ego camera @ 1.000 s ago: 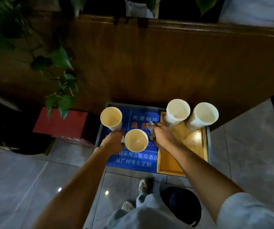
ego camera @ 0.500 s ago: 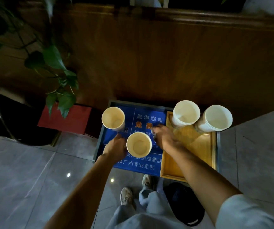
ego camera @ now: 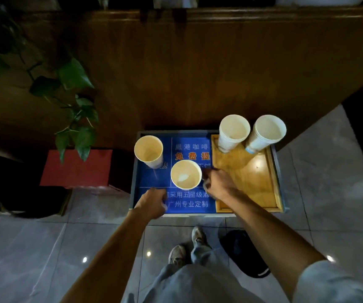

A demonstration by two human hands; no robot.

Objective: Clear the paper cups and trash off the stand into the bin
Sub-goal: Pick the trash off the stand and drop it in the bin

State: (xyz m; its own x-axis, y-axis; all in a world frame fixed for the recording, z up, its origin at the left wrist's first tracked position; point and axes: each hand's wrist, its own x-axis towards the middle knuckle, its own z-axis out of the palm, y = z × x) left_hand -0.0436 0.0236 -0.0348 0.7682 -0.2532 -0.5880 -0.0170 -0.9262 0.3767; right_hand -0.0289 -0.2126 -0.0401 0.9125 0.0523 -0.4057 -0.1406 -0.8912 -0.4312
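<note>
A small stand with a blue printed top (ego camera: 189, 204) carries two tan paper cups: one at the back left (ego camera: 148, 150), one in the middle (ego camera: 186, 174). Two stacks of white paper cups (ego camera: 233, 132) (ego camera: 265, 132) stand at the far end of a wooden tray (ego camera: 252, 182) on the stand's right half. My left hand (ego camera: 153, 203) is curled at the front left edge, apart from the cups; its contents are hidden. My right hand (ego camera: 218, 185) is just right of the middle cup, fingers pinched on a small blurred scrap of trash.
A black bin (ego camera: 245, 254) sits on the tiled floor below my right forearm, beside my shoes (ego camera: 187, 248). A red box (ego camera: 77, 169) and a leafy plant (ego camera: 75, 127) are left of the stand. A dark wooden counter wall (ego camera: 198, 73) rises right behind it.
My left hand has drawn back from between the two tan cups to the stand's front edge. My right hand has shifted slightly toward me, staying beside the middle cup.
</note>
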